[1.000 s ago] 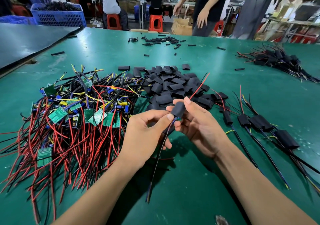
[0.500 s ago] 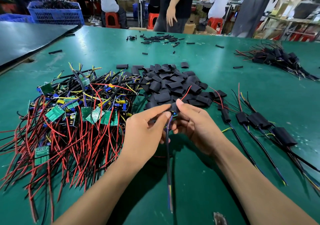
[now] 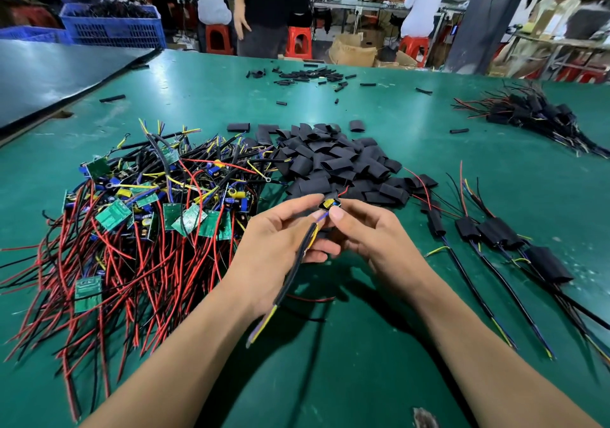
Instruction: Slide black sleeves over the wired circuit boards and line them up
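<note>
My left hand (image 3: 274, 246) and my right hand (image 3: 369, 236) meet above the green table (image 3: 330, 378) and pinch one wired circuit board (image 3: 330, 204) between their fingertips. Its yellow and blue part shows at the top. Its black cable (image 3: 297, 269) hangs blurred over my left wrist, and a thin red wire sticks up behind. A black sleeve seems to sit under my fingers, mostly hidden. A heap of loose black sleeves (image 3: 333, 160) lies just beyond. Left of it lies a tangle of bare boards with red and black wires (image 3: 132, 229). Sleeved boards (image 3: 495, 233) lie in a row at the right.
A second bundle of sleeved boards (image 3: 534, 114) lies at the far right. Small black tube offcuts (image 3: 307, 76) are scattered at the far edge. A dark panel (image 3: 49, 74) lies at the left. People and red stools stand beyond the table, beside a blue crate (image 3: 112, 26).
The board's yellow and blue end now shows between my fingertips where the black sleeve was before. The hanging cable swung left. A standing person behind the table has walked left.
</note>
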The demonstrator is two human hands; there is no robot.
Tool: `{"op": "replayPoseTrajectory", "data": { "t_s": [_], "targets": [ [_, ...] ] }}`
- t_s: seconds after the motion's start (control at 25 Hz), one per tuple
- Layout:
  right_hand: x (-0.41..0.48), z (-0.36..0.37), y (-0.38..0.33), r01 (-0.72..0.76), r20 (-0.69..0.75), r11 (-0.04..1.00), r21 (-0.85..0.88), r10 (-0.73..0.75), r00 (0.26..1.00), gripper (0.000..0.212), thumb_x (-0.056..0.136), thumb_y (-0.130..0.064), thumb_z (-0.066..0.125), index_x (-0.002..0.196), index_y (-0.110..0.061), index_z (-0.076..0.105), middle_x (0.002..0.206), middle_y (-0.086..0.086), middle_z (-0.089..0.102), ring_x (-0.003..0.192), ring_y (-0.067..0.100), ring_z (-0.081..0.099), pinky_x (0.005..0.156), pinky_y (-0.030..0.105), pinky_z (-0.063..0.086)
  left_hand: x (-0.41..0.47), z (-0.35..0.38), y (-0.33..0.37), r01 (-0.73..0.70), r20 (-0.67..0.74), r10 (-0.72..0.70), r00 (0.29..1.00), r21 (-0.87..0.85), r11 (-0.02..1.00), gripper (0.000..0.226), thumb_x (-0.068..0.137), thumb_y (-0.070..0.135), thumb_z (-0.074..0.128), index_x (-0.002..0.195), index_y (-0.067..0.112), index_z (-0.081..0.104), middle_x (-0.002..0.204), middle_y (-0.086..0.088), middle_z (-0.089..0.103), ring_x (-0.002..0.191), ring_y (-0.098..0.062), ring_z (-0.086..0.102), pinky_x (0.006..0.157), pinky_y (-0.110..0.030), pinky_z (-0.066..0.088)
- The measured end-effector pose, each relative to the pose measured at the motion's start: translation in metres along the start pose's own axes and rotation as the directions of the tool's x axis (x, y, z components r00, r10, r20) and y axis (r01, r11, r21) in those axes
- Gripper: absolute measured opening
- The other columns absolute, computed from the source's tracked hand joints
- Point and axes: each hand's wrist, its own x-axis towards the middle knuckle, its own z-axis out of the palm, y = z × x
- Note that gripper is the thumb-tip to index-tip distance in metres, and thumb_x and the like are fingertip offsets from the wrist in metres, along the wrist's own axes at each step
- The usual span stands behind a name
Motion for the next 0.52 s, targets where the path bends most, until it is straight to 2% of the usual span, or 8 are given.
{"op": "replayPoseTrajectory", "data": {
  "t_s": [0.12,0.24,0.32,0.4,0.52],
  "targets": [
    [0.0022,-0.0001,0.0046,-0.045,0.017,0.999,-0.002,0.045,0.999,0.04,0.084,-0.049,0.069,0.112,-0.021,0.072,0.11,0.002,0.075,0.1,0.015,0.066,0.091,0.04,0.052,0.0003,0.0006,-0.0012,0.046,0.047,-0.044,0.998,-0.036,0.998,0.04,0.09,0.01,0.062,0.13,0.011,0.058,0.086,-0.008,0.073,0.061,-0.021,0.071,0.058,-0.026,0.057],
    [0.0043,0.0018,0.0059,-0.051,-0.002,0.995,0.091,0.052,0.999,0.04,0.08,-0.044,0.073,0.115,-0.027,0.073,0.109,-0.001,0.075,0.095,0.013,0.067,0.081,0.031,0.056,0.0017,-0.0001,-0.0009,0.039,0.029,-0.037,0.999,-0.077,0.996,0.036,0.094,0.004,0.058,0.129,0.011,0.06,0.086,-0.009,0.073,0.062,-0.02,0.071,0.059,-0.025,0.057],
    [0.0044,0.0001,0.0049,-0.016,-0.001,0.993,0.115,0.016,1.0,0.041,0.083,-0.035,0.073,0.122,-0.022,0.069,0.106,0.001,0.074,0.087,0.015,0.067,0.074,0.029,0.055,0.0015,-0.0005,-0.0007,-0.014,0.011,0.015,1.0,-0.089,0.996,0.037,0.091,0.0,0.06,0.126,0.011,0.063,0.085,-0.011,0.072,0.062,-0.021,0.069,0.06,-0.025,0.056],
    [0.0031,-0.0037,0.0035,0.021,0.004,0.994,0.104,-0.022,1.0,0.04,0.086,-0.027,0.073,0.125,-0.021,0.067,0.11,0.004,0.074,0.085,0.017,0.067,0.075,0.03,0.054,0.0007,0.0006,-0.0018,-0.091,-0.014,0.09,0.996,-0.04,0.995,0.037,0.088,-0.004,0.062,0.122,0.01,0.065,0.081,-0.01,0.072,0.059,-0.022,0.068,0.059,-0.025,0.055],
    [0.0023,-0.0078,-0.0006,0.046,0.021,0.995,0.087,-0.048,0.999,0.038,0.087,-0.021,0.073,0.124,-0.025,0.068,0.116,0.005,0.073,0.09,0.019,0.07,0.077,0.03,0.055,0.0003,0.0013,-0.0024,-0.142,-0.044,0.145,0.989,0.063,0.988,0.036,0.089,-0.006,0.063,0.122,0.008,0.065,0.079,-0.011,0.071,0.058,-0.025,0.065,0.056,-0.024,0.053]
  ]
}}
